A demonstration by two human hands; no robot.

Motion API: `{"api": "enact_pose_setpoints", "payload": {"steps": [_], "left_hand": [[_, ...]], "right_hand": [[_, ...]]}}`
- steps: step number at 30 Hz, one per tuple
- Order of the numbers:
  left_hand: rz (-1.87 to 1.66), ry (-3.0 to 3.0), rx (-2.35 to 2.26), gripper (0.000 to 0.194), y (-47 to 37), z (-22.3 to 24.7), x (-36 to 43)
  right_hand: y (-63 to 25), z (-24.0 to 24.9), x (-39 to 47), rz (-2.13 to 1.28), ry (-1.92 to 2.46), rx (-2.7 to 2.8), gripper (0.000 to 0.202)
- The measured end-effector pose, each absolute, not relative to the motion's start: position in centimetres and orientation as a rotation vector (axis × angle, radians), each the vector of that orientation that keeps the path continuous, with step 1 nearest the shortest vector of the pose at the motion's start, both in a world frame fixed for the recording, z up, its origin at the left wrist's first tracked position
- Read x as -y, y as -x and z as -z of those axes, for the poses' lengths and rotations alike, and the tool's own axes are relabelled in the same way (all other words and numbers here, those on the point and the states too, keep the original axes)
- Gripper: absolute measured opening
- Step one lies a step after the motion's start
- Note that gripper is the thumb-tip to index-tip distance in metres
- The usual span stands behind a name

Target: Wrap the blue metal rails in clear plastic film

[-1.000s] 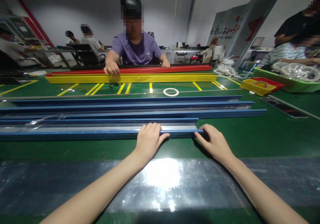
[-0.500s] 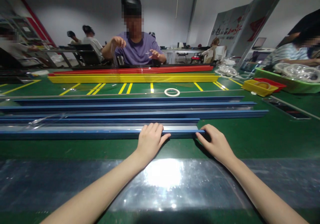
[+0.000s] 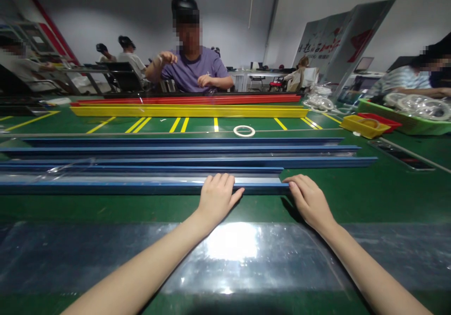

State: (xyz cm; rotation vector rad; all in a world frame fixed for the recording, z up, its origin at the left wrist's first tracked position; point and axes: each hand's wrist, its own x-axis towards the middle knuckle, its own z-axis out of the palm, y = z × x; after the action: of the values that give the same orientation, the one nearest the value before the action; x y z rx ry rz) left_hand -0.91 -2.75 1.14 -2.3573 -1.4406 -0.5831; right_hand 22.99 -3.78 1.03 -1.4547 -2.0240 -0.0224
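A long blue channel (image 3: 134, 188) lies across the green table nearest to me, with clear film (image 3: 63, 170) on its left part. My left hand (image 3: 219, 197) is wrapped over its near edge, fingers inside the channel and thumb along the front. At the channel's right end is my right hand (image 3: 307, 197), thumb and fingertips closed at the corner of the near edge. Behind it lie several more blue strips (image 3: 176, 149), roughly parallel. In front of my hands a clear sheet (image 3: 105, 254) lies flat and reflects a bright light.
A white ring (image 3: 244, 131) lies beyond the blue strips, before yellow (image 3: 190, 112) and red (image 3: 246, 99) channels. A phone-like slab (image 3: 401, 155), a small yellow tray (image 3: 364, 126) and a green basket (image 3: 412, 122) are at the right. A person (image 3: 200, 73) sits opposite.
My left hand appears slightly further right. The fingers of my right hand have drawn together at the channel's end. The person opposite has brought one hand inward and lower.
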Motion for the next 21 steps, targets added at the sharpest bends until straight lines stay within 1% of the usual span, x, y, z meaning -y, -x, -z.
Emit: {"api": "enact_pose_setpoints", "payload": {"steps": [4,10,13,16,21], "left_hand": [[0.608,2.361,1.453,0.028,0.8,-1.1,2.7],[0.666,2.377,1.438,0.027,0.8,-0.7,2.4],[0.686,2.385,1.43,0.026,0.8,-0.5,2.3],[0.709,2.392,1.424,0.026,0.8,-0.3,2.2],[0.717,2.405,1.423,0.026,0.8,-0.4,2.2]], "right_hand": [[-23.1,-1.1,4.0,0.195,1.458,1.969,0.021],[-23.5,-1.9,4.4,0.553,1.398,1.987,0.017],[-23.6,-2.6,4.3,0.666,1.38,1.962,0.019],[-23.2,-3.2,3.9,0.666,1.422,1.946,0.023],[-19.8,-3.7,2.9,0.505,1.495,2.096,0.025]]}}
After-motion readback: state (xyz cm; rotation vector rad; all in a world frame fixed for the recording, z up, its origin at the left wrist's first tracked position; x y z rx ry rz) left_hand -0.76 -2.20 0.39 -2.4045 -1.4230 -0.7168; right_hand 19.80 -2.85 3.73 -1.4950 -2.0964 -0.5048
